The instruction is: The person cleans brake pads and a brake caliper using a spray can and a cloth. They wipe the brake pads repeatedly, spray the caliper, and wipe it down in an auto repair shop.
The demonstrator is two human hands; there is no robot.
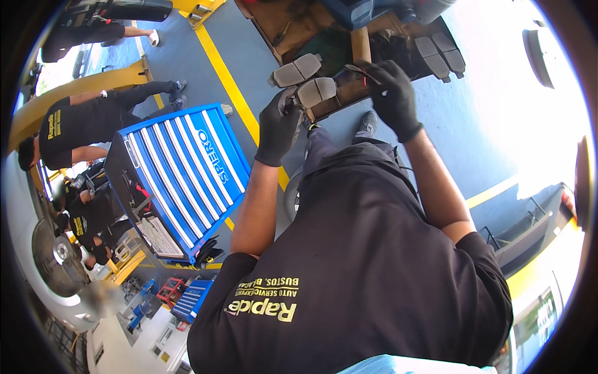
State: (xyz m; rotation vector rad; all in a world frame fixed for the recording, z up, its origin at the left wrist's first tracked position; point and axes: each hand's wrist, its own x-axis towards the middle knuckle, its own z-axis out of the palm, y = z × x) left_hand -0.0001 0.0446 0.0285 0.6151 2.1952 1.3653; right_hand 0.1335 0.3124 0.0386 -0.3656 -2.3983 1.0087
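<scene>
Both my hands wear dark gloves. My left hand (277, 128) is closed on the edge of a grey brake pad (317, 91), its friction face turned up. Just beyond it, a second brake pad (297, 70) lies at the left corner of a brown cart top. My right hand (393, 96) pinches a thin, dark, curved strip (362, 71) with a small red spot beside it; its exact kind is unclear. To the right of that hand, two more brake pads (431, 57) lie side by side on the cart's right end.
The brown cart top (265, 22) also carries bottles (423, 9) and a cardboard-coloured tube (360, 45). A blue drawer tool chest (187, 177) stands at my left. Several people (75, 124) are farther left, near a raised car (59, 262). Yellow lines cross the blue floor.
</scene>
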